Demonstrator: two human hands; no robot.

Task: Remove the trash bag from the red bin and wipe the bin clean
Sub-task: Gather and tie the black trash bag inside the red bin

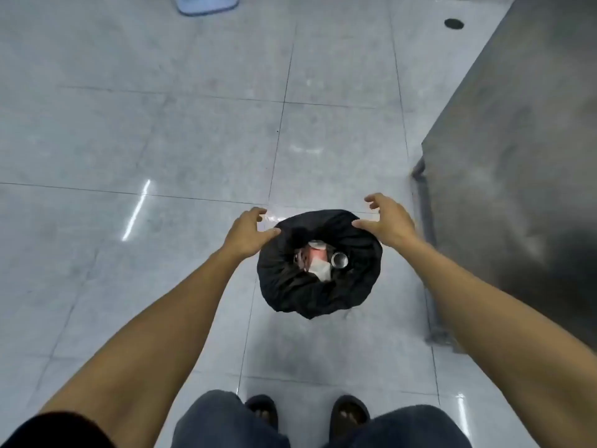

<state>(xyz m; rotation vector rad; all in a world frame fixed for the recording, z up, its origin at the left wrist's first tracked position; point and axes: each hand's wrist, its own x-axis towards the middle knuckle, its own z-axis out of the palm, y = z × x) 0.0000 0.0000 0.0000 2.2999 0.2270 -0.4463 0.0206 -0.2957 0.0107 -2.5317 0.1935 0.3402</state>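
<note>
A black trash bag [349, 286] covers the bin on the floor in front of my feet; its folded edge hides the bin's red body completely. Inside the bag lie a metal can [339, 260], white paper and some reddish rubbish. My left hand [248, 234] hovers at the bag's upper left rim, fingers spread, thumb near the plastic. On the other side, my right hand [386, 221] is open at the upper right rim, its thumb just touching or almost touching the bag. Neither hand holds anything.
A stainless steel counter [517, 156] stands close on the right, its leg [433, 331] beside the bin. Glossy grey floor tiles [145, 124] stretch left and ahead. A pale blue object [203, 3] sits at the top edge, and a dark floor drain [454, 23] lies at the far right.
</note>
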